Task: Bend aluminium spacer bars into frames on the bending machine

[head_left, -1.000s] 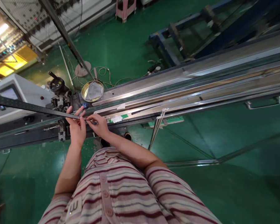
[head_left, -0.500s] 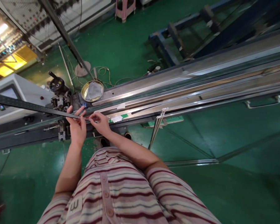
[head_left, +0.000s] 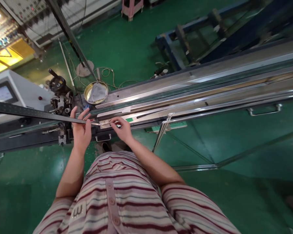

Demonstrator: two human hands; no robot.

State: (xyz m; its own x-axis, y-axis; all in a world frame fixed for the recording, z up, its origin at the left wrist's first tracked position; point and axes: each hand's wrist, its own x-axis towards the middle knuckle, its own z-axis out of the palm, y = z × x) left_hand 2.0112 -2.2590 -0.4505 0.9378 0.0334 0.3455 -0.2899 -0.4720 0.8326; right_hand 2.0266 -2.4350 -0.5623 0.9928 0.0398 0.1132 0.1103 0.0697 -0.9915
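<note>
A long dark flat metal bar reaches from the far left across to the machine. My left hand grips the bar close to its right end, fingers spread over it. My right hand rests to the right of that end, fingertips pressing on a bright steel strip that lies along the long machine bed. A white scrap and a green tag lie under that hand.
A round brass dish with a grey cloth sits on the machine behind my hands. A black handwheel mechanism and a white control box stand at the left. Green floor, cables, a blue frame and a pink stool lie beyond.
My right hand has let go of the bar's end and moved right onto the steel strip. The left hand keeps its grip on the bar.
</note>
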